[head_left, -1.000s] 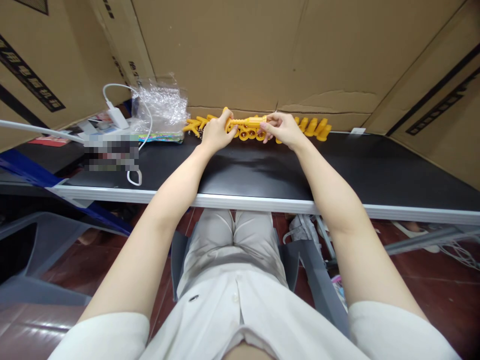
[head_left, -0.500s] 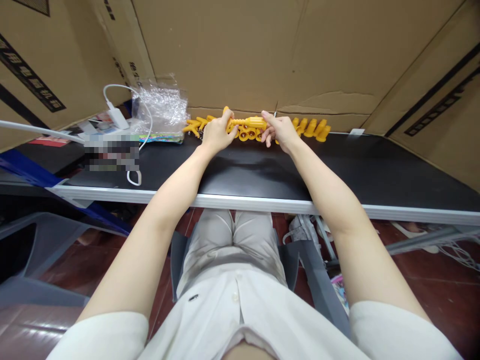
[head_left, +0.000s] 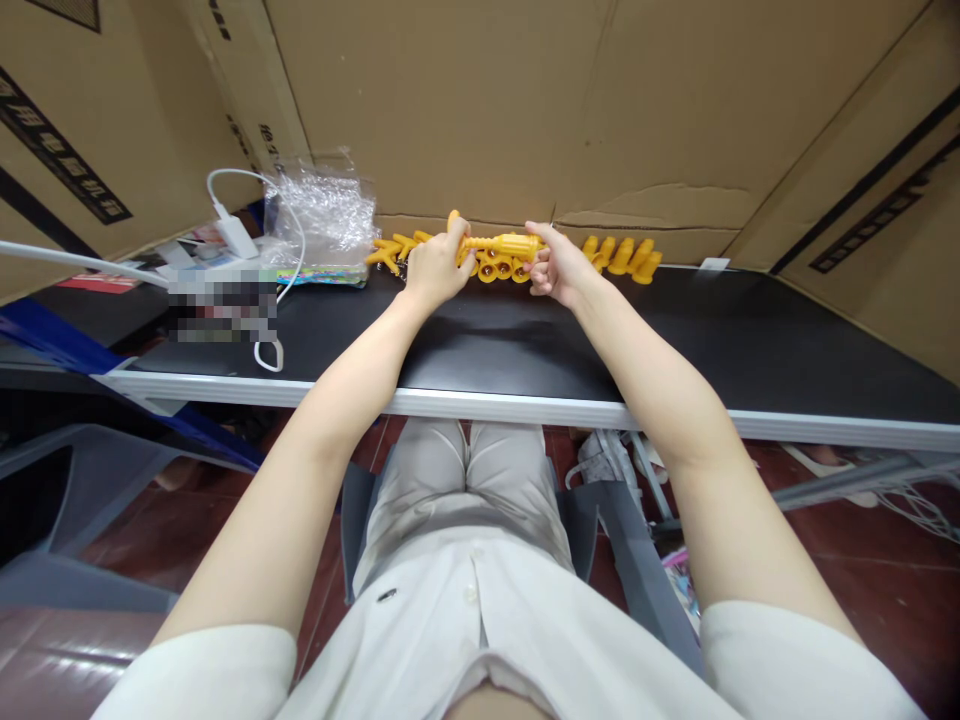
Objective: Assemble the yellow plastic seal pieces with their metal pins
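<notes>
— Where is the yellow toy piece [head_left: 501, 243] just now?

— Lifted just above the far strip of the black table [head_left: 525, 350], close to the cardboard wall [head_left: 525, 100], and right over the row of loose yellow parts [head_left: 499, 268] lying along that wall.

— Which way does it run?

— Its long axis lies level and roughly parallel to the cardboard wall, from one hand across to the other. The thick ribbed end points toward the right hand [head_left: 559, 268]; the thin end, with a small knob standing up, sits at the left hand [head_left: 435, 268].

— And the hands?

— Both are closed on it. The left hand is curled round the thin end, fingers wrapped and thumb on top. The right hand pinches the thick end from below and behind, fingertips on the barrel. Neither is nearer than the other: each holds one end, and the bare middle of the piece shows between them.

— What else stands along that wall?

— More yellow cones [head_left: 622, 255] farther along it, beyond the right hand. Beyond the left hand there is a crumpled clear plastic bag [head_left: 326, 215], then a white charger [head_left: 234, 235] with its cable. None of these touch the hands.

— Is the piece one part or two?

— I can't tell; a joint may sit at the ribbed section.
</notes>
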### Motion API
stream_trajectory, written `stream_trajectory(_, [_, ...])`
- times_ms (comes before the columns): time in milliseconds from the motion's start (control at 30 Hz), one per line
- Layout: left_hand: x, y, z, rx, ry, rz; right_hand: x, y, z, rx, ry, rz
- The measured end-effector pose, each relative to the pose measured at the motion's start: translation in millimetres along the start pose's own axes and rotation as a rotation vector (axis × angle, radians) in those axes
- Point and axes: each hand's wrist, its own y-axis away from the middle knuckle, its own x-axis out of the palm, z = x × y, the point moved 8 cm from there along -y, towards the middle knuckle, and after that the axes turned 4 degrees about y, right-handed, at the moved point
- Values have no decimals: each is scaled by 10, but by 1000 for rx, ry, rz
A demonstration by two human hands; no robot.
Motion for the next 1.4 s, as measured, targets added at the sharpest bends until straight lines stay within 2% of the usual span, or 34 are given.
stream_trajectory(200, [-34,42,-87,-41,-169,82,74,56,-76,161,-10,125])
stream_trajectory(333, [-53,53,-115,-36,-208,89,91,96,-103,217,-40,128])
stream_trajectory(567, [-63,72,-122,-60,-189,110,149,125,-86,207,-18,192])
stream_trajectory(933, [-82,83,-159,-99,-189,164,119,153,-76,240,-50,164])
stream_trajectory(1033, [-32,97,-190,-54,-141,205,49,146,-55,220,-102,89])
stream_trajectory(1133, [53,120,-191,-22,-93,260,-126,95,-41,170,-150,-25])
stream_trajectory(1300, [129,122,-107,-29,-99,322,-640,-80,-37,25,-157,-268])
stream_trajectory(1400, [129,114,-49,-69,-123,348,-993,-183,-90,-67,-219,-474])
